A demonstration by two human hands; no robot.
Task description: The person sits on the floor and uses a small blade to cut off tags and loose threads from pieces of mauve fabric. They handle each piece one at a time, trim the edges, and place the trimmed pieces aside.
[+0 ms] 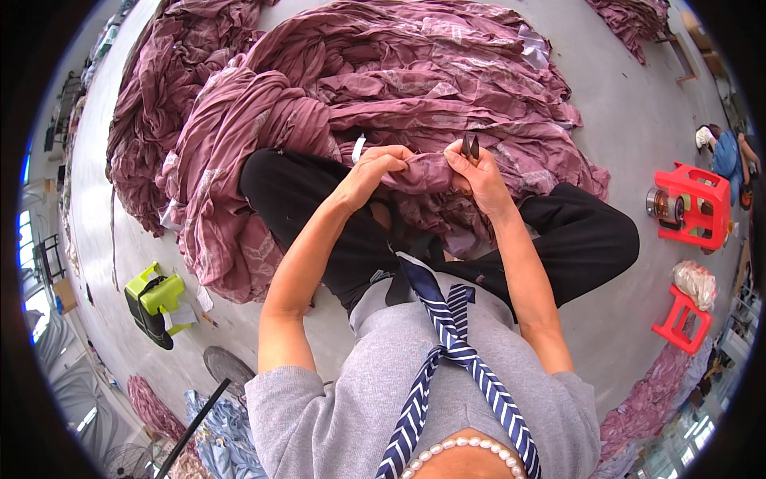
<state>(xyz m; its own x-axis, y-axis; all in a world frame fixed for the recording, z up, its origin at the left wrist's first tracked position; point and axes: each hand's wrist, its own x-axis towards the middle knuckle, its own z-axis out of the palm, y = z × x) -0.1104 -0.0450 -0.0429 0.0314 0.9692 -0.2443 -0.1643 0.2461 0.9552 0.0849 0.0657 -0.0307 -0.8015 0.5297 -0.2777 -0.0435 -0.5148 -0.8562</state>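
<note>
A large heap of crumpled mauve fabric (383,72) with pale patterned patches spreads over the floor before me and across my lap. My left hand (373,174) pinches one edge of a bunched section, close to a small white tag (358,148). At the other end of that section, my right hand (483,177) is closed round a pair of thread snips (471,147). Their dark blades point up, away from me, and the fingers also touch the cloth. The snips' handles are mostly hidden in the palm.
To the right stand a red plastic stool (696,209) with a glass jar (664,206), and another red stool (683,321) bearing a plastic bag (694,284). A lime-green stool (163,297) is at left. More cloth (634,24) lies far right; another person (728,164) is beyond the stools.
</note>
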